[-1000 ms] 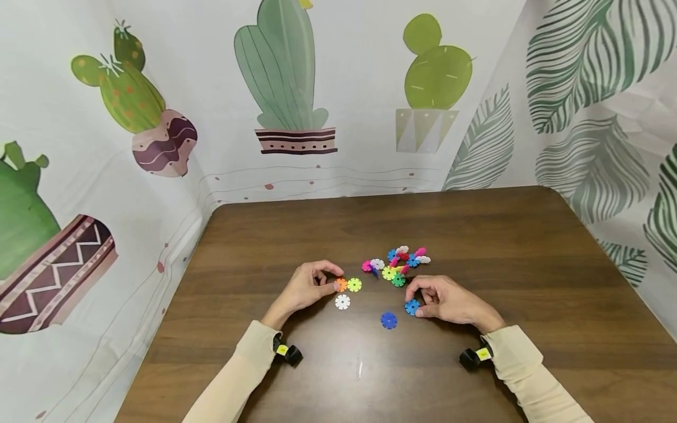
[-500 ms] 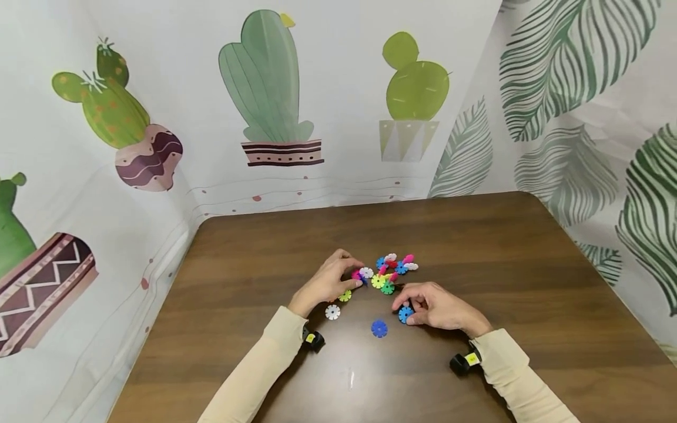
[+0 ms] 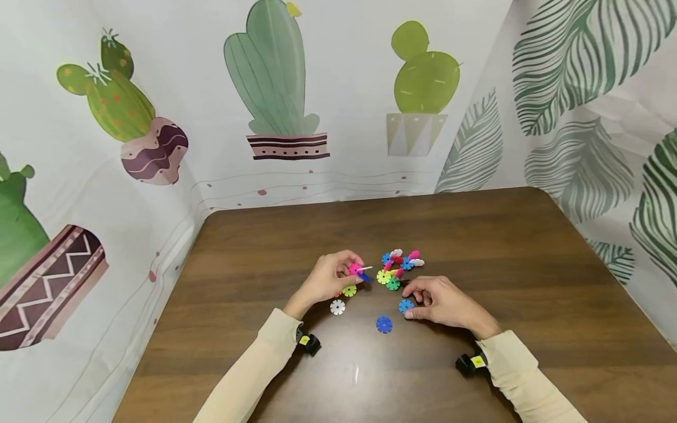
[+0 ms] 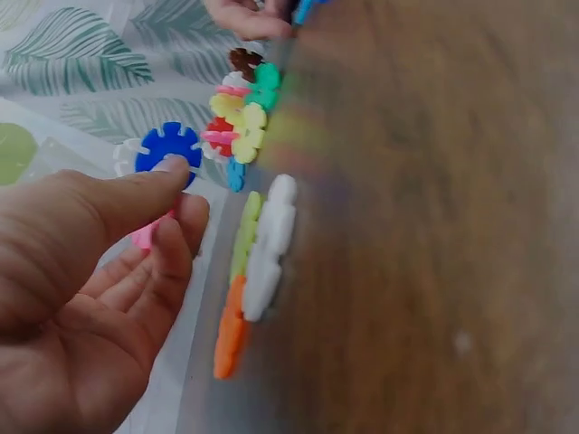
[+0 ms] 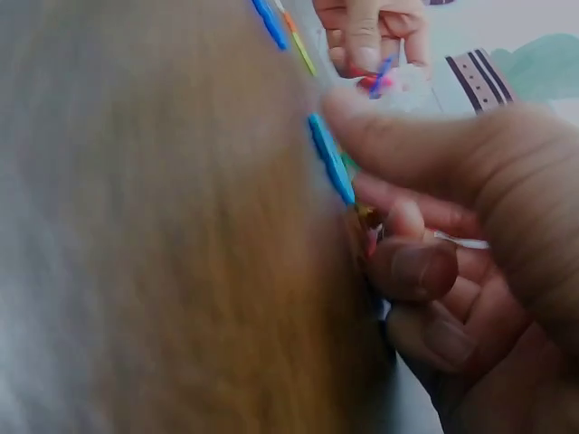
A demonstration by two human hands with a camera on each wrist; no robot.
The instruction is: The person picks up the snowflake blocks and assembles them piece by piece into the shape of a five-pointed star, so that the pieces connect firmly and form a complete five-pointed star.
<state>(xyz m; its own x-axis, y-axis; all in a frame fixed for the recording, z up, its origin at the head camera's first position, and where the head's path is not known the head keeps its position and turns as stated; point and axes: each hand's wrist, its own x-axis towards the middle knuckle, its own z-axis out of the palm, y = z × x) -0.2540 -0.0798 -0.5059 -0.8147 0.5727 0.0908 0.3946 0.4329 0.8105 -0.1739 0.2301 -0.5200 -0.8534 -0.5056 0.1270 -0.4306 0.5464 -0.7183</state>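
Observation:
In the head view my left hand (image 3: 330,277) pinches a small joined piece of notched plastic discs, raised off the table. A pink disc (image 3: 355,268), a white disc seen edge-on and a dark blue disc (image 4: 167,154) make it up. In the left wrist view the thumb lies against the blue one. My right hand (image 3: 446,302) is low over the table, fingers loosely bent, thumb tip beside a light blue disc (image 3: 405,306). In the right wrist view that light blue disc (image 5: 331,159) lies flat beneath the thumb; whether they touch is hard to tell.
Orange (image 4: 230,327), yellow-green (image 3: 349,291) and white discs (image 3: 337,306) lie by the left hand. A dark blue disc (image 3: 384,324) is nearer the front. Beyond the right hand stands a joined multicoloured cluster (image 3: 393,283) on the brown table (image 3: 275,235). A printed cloth hangs behind.
The left hand has left the orange disc, reached right and forward, and lifted the pink, white and blue joined piece from the table. The right hand has stayed around the light blue disc, shifting slightly.

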